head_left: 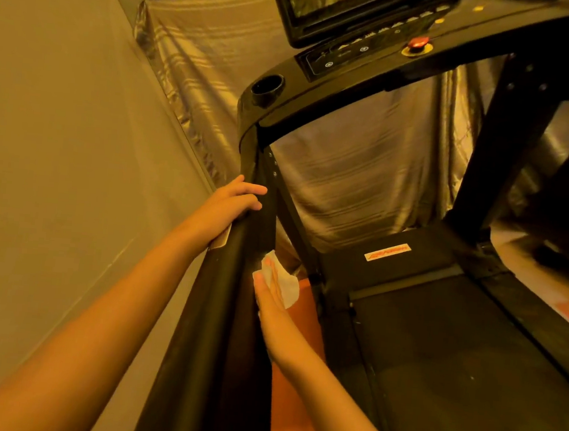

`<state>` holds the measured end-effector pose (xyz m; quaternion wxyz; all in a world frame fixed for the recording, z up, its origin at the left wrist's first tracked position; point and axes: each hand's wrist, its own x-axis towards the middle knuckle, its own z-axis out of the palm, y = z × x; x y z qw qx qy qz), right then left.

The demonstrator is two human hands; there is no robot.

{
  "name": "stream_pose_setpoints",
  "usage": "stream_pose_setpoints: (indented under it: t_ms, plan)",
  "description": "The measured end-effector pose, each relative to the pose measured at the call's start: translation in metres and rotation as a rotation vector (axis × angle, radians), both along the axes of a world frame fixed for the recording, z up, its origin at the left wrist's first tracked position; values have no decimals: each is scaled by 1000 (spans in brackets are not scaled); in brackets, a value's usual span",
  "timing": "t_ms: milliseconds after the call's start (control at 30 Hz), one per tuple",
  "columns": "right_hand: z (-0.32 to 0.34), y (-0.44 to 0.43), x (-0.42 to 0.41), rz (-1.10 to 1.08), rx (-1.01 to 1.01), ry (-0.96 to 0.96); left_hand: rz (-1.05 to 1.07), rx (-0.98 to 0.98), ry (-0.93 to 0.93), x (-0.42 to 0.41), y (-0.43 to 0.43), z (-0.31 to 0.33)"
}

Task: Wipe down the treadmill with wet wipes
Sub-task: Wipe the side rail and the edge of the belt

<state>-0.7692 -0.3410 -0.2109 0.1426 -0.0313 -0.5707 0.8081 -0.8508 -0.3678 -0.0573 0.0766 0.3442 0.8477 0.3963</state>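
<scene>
The right hand (273,312) presses a white wet wipe (284,284) flat-palmed against the inner face of the treadmill's left handrail (221,295), so the unpinched wipe could slip; farther up, the left hand (232,204) clasps the rail.

1. Left arm: bare forearm extended forward and up from the lower left; left hand (234,201) palm down, fingers (251,189) curled over the top of the handrail (222,278); closed grip on the rail.
2. Right arm: bare forearm extended forward from the lower right; right hand (273,312) flat, fingers straight and together, palm pressing a wet wipe (285,284) against the rail's inner side; no curled grasp.
</scene>
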Motion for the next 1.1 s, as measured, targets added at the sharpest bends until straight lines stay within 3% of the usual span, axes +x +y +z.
stream_pose_setpoints:
  t_ms: [433, 633, 867, 1100]
  plan:
    - [1, -10, 11, 12, 46, -10, 27, -176, -17, 45, -22, 7]
    - [-1, -7, 14, 13, 44, 54, 56, -76, -31, 54, -21, 3]
    - [26, 19, -13, -30, 205, 136, 88, -20, 0, 48, -18, 0]
    - [19, 12, -12, -45, 269, 239, 126, 158, -109, 30, -22, -7]
